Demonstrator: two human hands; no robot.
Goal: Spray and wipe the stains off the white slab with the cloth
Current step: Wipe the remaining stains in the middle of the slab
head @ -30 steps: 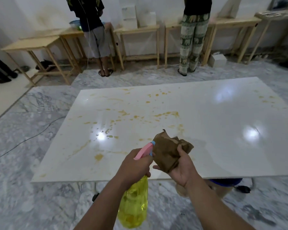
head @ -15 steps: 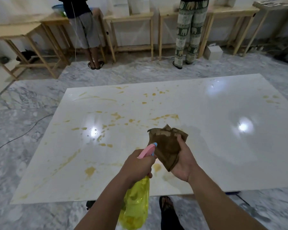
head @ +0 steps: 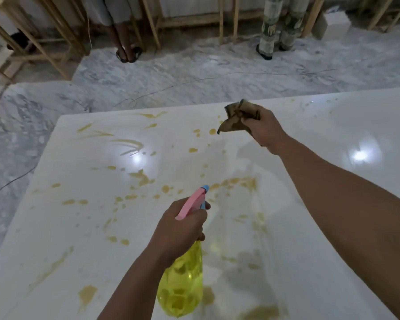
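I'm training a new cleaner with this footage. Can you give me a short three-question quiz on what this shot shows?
1. True or false: the brown cloth lies flat on the white slab.
2. Which hand holds the yellow spray bottle? A) left hand B) right hand C) neither
3. Fill in: the bottle's trigger head is ____ in colour.

Key
1. False: the right hand holds it bunched, out toward the slab's far edge.
2. A.
3. Pink, with a blue nozzle tip, aimed over the yellow-brown stains.
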